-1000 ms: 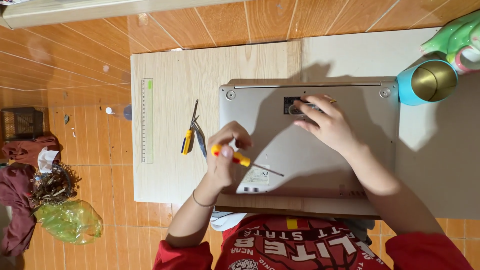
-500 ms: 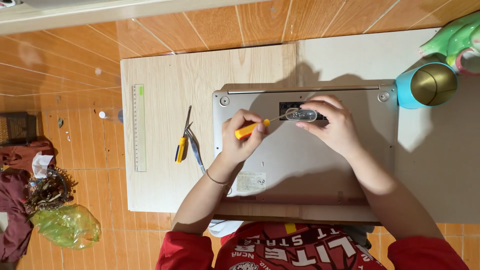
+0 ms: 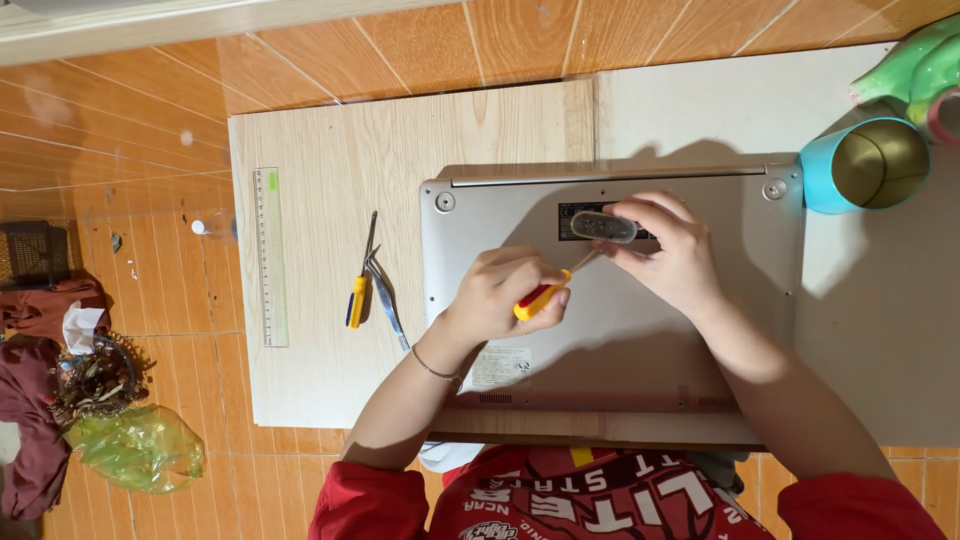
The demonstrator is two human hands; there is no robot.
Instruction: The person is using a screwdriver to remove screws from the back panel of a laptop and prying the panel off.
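Observation:
A silver laptop (image 3: 700,340) lies upside down on a light wooden board (image 3: 330,150). My left hand (image 3: 505,290) grips a screwdriver with a yellow and red handle (image 3: 540,298), its shaft pointing up and right toward my right hand. My right hand (image 3: 672,250) holds a small clear oval container (image 3: 603,226) over the dark label near the laptop's back edge. The screwdriver tip meets the fingers under the container.
A second yellow-handled screwdriver (image 3: 358,292) and metal tweezers (image 3: 385,300) lie left of the laptop, beside a green ruler (image 3: 270,255). A blue cup (image 3: 865,165) stands at the right. Green plastic (image 3: 140,448) and cloth lie on the tiled floor at the left.
My left hand lifted the screwdriver from the laptop's lower left and brought its tip to my right hand. My right hand picked up the clear container.

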